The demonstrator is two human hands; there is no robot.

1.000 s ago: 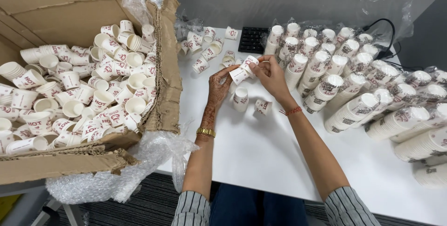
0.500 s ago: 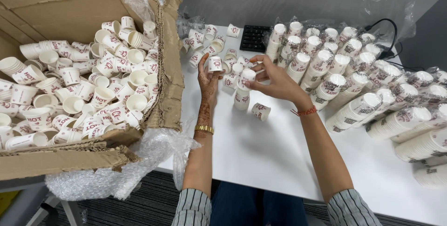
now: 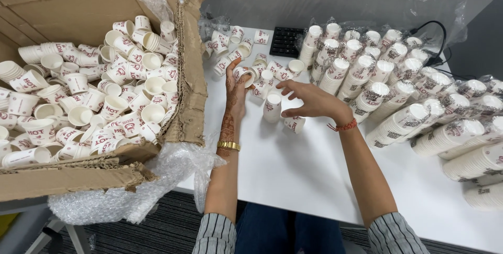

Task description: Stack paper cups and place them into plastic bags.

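Left hand (image 3: 237, 90) grips a small white paper cup with red print (image 3: 244, 75) on its side; right hand (image 3: 313, 101) hovers, fingers spread and empty, beside a short upturned white cup stack (image 3: 272, 107) on the white table (image 3: 293, 170)

An office turned packing spot: a white worktop (image 3: 293, 170) with a black keyboard (image 3: 285, 41) at upper centre, grey carpet (image 3: 173, 230) below, a cardboard box (image 3: 57, 13) of paper cups (image 3: 112, 105) at left, wrapped cup stacks (image 3: 398, 91) at right.

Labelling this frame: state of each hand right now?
Left hand: shut on a paper cup.
Right hand: open, fingers spread, holding nothing, beside the short cup stack.
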